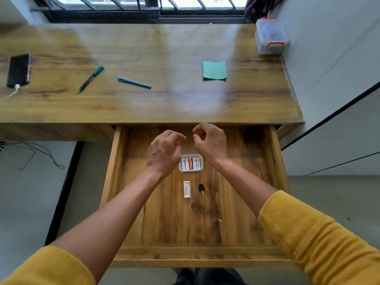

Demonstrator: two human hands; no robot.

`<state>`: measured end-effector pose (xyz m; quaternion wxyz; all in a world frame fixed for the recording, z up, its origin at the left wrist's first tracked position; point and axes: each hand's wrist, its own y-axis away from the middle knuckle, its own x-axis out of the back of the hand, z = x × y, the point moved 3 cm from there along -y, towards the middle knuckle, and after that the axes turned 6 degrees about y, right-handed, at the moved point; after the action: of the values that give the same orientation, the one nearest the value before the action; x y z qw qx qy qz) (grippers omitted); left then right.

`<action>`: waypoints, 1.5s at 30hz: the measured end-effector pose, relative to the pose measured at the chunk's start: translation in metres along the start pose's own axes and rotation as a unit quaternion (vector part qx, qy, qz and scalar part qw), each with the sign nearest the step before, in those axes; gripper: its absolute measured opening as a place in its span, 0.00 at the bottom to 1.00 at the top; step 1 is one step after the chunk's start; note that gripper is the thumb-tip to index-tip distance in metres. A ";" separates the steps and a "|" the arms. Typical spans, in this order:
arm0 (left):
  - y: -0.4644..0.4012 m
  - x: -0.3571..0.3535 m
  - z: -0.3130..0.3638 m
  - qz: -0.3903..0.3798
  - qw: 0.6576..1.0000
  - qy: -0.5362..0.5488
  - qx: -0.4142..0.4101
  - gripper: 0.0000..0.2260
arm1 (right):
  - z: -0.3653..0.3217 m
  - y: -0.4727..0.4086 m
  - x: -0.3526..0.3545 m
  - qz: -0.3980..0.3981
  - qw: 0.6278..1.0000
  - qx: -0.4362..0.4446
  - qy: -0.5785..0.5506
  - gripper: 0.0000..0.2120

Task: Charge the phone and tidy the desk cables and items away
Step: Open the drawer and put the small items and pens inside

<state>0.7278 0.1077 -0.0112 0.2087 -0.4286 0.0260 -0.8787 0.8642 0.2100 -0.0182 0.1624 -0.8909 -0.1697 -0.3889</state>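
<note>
This looks like a home study or small office corner. A long wooden desk (156,58) runs under a barred window (144,5) at the far side, fitted against a plain grey wall (329,58) on the right. On the desk lie everyday office things: a phone (18,69) with a white cable (13,91) plugged in at far left, a green pen (91,78), a blue pen (134,82), a green pad of notes (214,70) and a clear plastic box (271,37) in the far right corner. An open drawer (117,171) holds a tray of batteries (190,163), an eraser (186,189) and a key (201,189). Loose wires (37,155) trail on the grey floor (30,192) at left.
</note>
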 end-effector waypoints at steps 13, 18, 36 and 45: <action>-0.131 0.017 -0.035 0.020 0.994 -0.091 0.052 0.10 | 0.039 -0.178 0.021 0.028 0.992 -0.092 0.076 0.12; -0.161 -0.006 -0.033 -0.017 0.996 -0.073 0.055 0.12 | 0.071 -0.224 0.020 0.042 0.978 -0.183 0.091 0.16; -0.196 -0.050 0.002 -0.036 0.996 0.020 0.075 0.15 | 0.092 -0.268 0.026 0.048 0.960 -0.276 -0.013 0.08; -0.167 -0.034 -0.015 0.029 0.962 0.194 0.188 0.13 | 0.062 -0.205 0.040 0.006 0.918 -0.235 -0.320 0.05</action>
<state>0.6770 0.2712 -0.0087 0.3017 -0.2022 -0.0869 -0.9277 0.8417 0.4262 0.0041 -0.1125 -0.9812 -0.1111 -0.1103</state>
